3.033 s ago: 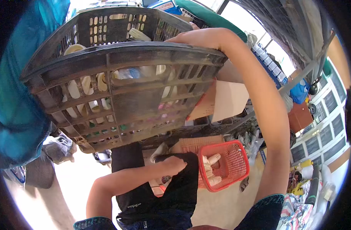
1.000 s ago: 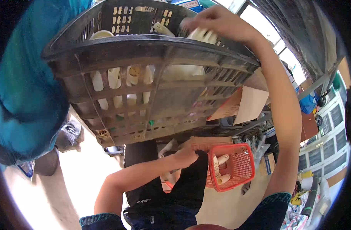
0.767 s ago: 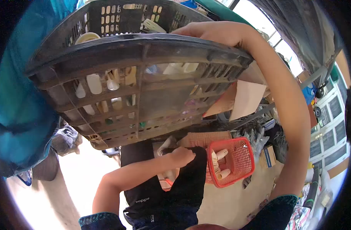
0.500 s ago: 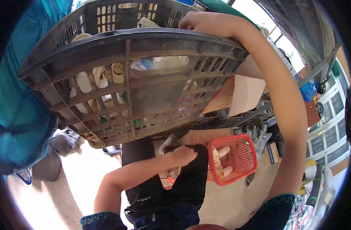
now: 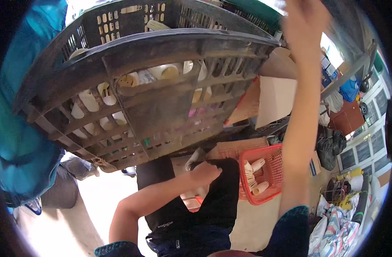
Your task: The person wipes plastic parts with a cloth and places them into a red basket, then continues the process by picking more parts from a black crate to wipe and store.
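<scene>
A large black plastic crate (image 5: pixel 157 103) fills the upper left of the view, with pale plastic pieces (image 5: pixel 89 100) showing through its slots. My left hand (image 5: pixel 206 172) rests closed on the thigh of the black trousers (image 5: pixel 191 227); whether something is in it is hidden. Raised at the top right, beyond the crate's right corner, my right hand (image 5: pixel 306 17) is blurred and partly cut off by the frame edge, so its fingers are unclear. Below it, a red basket (image 5: pixel 275 171) holds several cream-coloured pieces (image 5: pixel 260 187).
An open cardboard box (image 5: pixel 276 100) stands right of the crate. Teal cloth (image 5: pixel 22 124) hangs at the left, above a dark grey bag (image 5: pixel 61 188). Striped sacks (image 5: pixel 337 225) lie at the lower right, near a wire basket (image 5: pixel 335 190).
My right hand has left the crate's rim and moved up and right. The view has shifted slightly. My left hand remains on the thigh.
</scene>
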`<state>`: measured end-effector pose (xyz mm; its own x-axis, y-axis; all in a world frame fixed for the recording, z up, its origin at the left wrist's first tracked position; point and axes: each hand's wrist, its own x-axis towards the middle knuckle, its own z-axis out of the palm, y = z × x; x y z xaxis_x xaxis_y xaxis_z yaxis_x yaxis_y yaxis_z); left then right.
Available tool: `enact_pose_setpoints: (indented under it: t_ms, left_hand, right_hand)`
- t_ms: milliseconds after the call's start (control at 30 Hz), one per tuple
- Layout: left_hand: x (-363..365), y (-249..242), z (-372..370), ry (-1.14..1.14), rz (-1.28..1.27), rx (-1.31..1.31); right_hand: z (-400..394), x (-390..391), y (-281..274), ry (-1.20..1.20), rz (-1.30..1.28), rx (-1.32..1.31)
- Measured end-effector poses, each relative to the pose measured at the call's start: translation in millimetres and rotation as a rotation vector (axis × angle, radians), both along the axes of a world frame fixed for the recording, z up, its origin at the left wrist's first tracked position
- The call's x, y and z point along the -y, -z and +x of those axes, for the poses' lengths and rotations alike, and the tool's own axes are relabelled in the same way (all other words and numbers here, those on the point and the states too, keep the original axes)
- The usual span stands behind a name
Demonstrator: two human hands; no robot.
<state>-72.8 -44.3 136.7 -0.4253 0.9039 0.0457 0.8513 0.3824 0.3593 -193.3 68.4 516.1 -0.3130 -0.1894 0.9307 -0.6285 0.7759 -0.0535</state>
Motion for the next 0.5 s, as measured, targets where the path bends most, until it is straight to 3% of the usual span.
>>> enact_pose_setpoints:
  t_ms: [67,100,133,167,200,267,333,367,433,500]
  left_hand:
    - [4,-5,1,0.003,0.014,-0.026]
    - [5,-5,2,0.001,0.016,-0.023]
    - [7,-4,3,-0.007,0.034,-0.020]
    - [9,-4,3,-0.013,0.052,-0.017]
    - [12,-7,4,-0.012,0.061,-0.016]
    - [17,-12,5,-0.011,0.054,-0.072]
    - [18,-1,8,-0.003,0.046,-0.039]
    - [17,4,9,0.006,0.011,-0.013]
    - [14,16,11,0.027,-0.008,-0.016]
    - [13,8,7,0.057,-0.130,0.003]
  right_hand:
    - [35,-49,46,-0.266,-0.507,-0.233]
    - [64,-55,66,0.125,-0.772,-0.370]
    - [84,-102,109,0.662,-0.541,-0.442]
    - [95,-148,155,0.387,-0.984,-0.426]
    - [111,-184,209,0.498,-1.127,-0.340]
    - [142,-281,368,0.703,-1.169,0.061]
    - [192,-355,545,0.844,-0.948,0.745]
    - [214,-358,594,0.837,-0.909,1.065]
    - [243,-329,622,0.742,-1.063,1.558]
    - [248,-308,623,0.647,-1.113,1.811]
